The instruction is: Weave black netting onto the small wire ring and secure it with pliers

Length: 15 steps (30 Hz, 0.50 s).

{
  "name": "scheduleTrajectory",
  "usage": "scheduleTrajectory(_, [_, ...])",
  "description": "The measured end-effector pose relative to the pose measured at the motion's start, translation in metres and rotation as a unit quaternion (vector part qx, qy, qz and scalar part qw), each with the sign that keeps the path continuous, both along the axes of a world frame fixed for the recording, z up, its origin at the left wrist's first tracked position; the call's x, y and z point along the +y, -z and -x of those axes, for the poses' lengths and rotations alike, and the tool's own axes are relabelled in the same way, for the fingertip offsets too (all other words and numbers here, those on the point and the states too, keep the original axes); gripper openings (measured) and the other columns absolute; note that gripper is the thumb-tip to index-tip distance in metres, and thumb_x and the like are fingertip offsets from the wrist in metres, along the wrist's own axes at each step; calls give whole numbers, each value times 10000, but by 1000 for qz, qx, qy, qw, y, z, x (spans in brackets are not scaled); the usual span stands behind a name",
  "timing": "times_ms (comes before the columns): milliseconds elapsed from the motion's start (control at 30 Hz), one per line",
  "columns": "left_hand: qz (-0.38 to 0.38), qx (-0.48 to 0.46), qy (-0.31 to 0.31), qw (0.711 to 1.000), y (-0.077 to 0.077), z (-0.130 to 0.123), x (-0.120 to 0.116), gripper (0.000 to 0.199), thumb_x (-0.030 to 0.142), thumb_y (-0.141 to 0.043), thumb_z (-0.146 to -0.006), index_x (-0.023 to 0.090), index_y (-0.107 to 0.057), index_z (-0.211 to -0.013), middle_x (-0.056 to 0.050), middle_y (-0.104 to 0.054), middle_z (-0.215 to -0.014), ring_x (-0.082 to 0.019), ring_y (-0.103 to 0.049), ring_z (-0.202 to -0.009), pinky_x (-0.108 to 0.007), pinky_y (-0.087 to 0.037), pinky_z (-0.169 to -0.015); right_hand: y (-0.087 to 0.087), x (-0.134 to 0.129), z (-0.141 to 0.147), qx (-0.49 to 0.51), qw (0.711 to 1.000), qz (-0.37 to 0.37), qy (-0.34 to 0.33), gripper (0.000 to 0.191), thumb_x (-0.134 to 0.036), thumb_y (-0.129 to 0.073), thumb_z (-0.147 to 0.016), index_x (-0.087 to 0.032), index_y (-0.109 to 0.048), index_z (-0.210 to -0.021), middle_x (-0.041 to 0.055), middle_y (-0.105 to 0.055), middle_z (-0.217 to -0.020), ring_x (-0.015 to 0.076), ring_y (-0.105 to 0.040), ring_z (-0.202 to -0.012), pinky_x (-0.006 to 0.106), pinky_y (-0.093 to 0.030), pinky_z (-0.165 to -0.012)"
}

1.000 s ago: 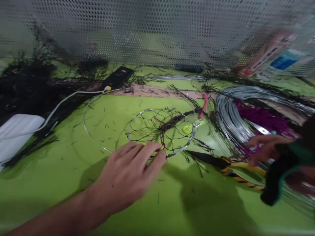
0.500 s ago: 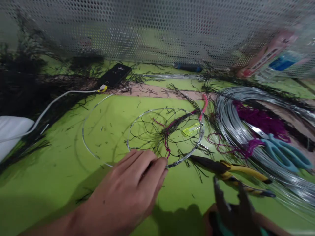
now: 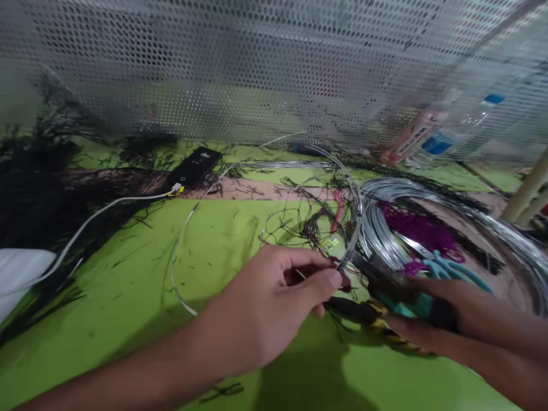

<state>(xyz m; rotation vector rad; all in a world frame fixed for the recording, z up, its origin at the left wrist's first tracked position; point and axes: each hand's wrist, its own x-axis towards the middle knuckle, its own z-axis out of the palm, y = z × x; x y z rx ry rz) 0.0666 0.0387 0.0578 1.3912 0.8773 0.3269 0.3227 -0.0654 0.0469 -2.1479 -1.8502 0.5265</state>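
My left hand (image 3: 282, 302) pinches a silver wire ring (image 3: 358, 220) between thumb and fingers. The ring is lifted and tilted up, and black knotted netting (image 3: 293, 225) hangs from it, with dark red thread in it. My right hand (image 3: 440, 319) is closed around dark-jawed pliers (image 3: 381, 279) with teal grips. Their jaws are close to the ring beside my left fingertips; whether they bite the wire I cannot tell. Beneath my hands lie yellow-and-black long-nosed pliers (image 3: 351, 309), partly covered. A pink fuzzy stem (image 3: 337, 211) shows behind the netting.
On the right lie a coil of silver wire (image 3: 381, 228), purple yarn (image 3: 422, 231) and blue-handled scissors (image 3: 454, 268). Bottles (image 3: 436, 142) stand near a perforated metal panel (image 3: 257, 74). A black power bank (image 3: 196, 165) with a white cable and dark fibres (image 3: 38, 194) are at left.
My left hand has moved right and raised the ring from the green surface, tilting it. My right hand has brought the teal-gripped pliers up and in beside it. The view has shifted slightly.
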Motion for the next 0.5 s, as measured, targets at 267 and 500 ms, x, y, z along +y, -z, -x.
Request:
scheduleTrajectory(267, [27, -116, -39, 992, 18, -47, 3, 171, 345, -715, -872, 175, -740, -866, 15, -675, -709, -101, -584, -610, -187, -446, -537, 10, -1, -37, -206, 969, -83, -106, 488, -602, -436, -967, -289, -593, -1308, 90, -760, -1086, 344, -732, -988, 428, -650, -674])
scheduleTrajectory(500, [-54, -87, -72, 992, 24, -57, -5, 143, 339, -698, -885, 222, -732, -811, 57, -598, -616, -63, -440, -504, -152, -297, -408, 14, -1, -37, -239, 959, -67, -137, 449, -584, -418, -993, -276, -536, -1296, 93, -743, -1127, 302, -736, -989, 371, -655, -691])
